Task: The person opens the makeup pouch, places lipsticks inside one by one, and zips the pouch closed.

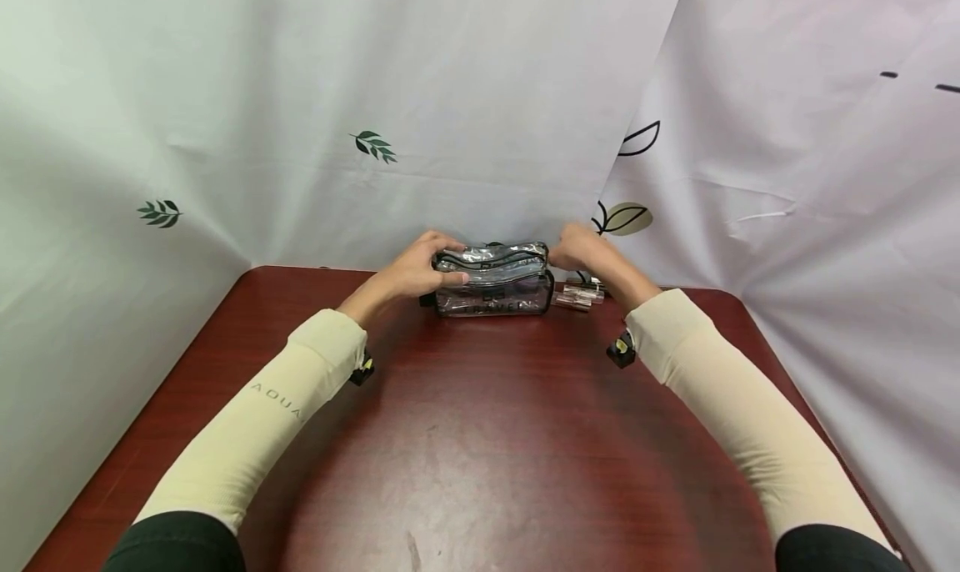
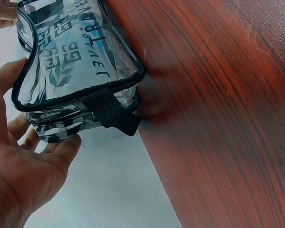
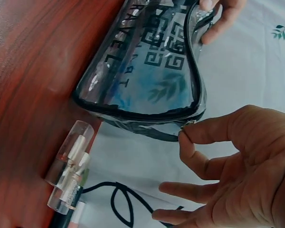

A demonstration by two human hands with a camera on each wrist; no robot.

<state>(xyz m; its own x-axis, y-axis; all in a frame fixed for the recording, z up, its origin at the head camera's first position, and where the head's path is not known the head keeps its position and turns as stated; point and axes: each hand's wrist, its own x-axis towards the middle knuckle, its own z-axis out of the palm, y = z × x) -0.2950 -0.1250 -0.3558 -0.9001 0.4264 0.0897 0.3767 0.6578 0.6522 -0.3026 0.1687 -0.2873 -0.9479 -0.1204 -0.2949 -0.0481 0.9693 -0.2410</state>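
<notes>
A clear plastic toiletry bag [image 1: 491, 297] with black piping and printed "TRAVEL" lettering stands at the table's far edge. My left hand [image 1: 416, 265] grips its upper left end, thumb on the near side and fingers behind. The left wrist view shows a black webbing tab [image 2: 107, 109] on that end of the bag. At the opposite end, my right hand [image 3: 247, 161] pinches the small zipper pull [image 3: 187, 124] between thumb and index finger, its other fingers spread apart. The zip runs along the top; the pull is mostly hidden by the fingertips.
Several small cosmetic tubes with clear caps [image 3: 71, 152] lie on the table just right of the bag. A white cloth backdrop [image 1: 480, 97] with leaf prints rises directly behind the bag. The dark red wooden table [image 1: 510, 439] extends toward me between both forearms.
</notes>
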